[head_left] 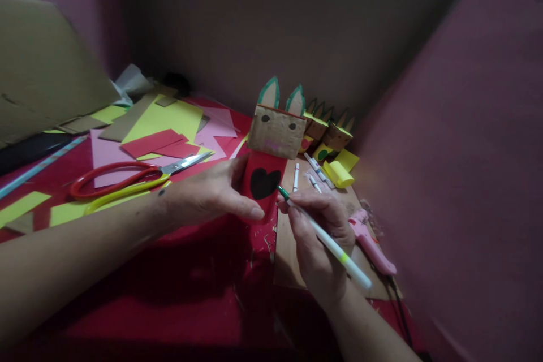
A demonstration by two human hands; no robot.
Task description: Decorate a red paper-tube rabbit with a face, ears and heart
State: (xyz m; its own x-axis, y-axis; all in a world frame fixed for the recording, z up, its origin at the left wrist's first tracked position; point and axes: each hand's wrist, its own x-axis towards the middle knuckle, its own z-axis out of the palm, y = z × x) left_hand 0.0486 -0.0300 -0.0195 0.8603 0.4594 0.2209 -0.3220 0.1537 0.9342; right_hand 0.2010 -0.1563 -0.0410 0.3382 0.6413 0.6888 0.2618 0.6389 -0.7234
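My left hand (216,189) is closed around the red body of a cardboard bunny figure (278,136), holding it upright. The figure has a brown box-like head with drawn eyes, a faint pink mouth and two ears edged in green. A dark heart (265,182) fills the front of its body. In a writing grip, my right hand (320,232) holds a white marker (331,243) with a green tip and a yellow-green band. The tip meets the right edge of the heart, or is very close to it. The left fingers behind the figure are hidden.
Scissors (173,167) with red and yellow handles lie left among coloured paper pieces (165,119). Similar eared figures (337,136) stand behind right, near loose markers (318,169) and a yellow paper roll (339,174). A pink glue gun (373,243) rests on a board (292,263) at right.
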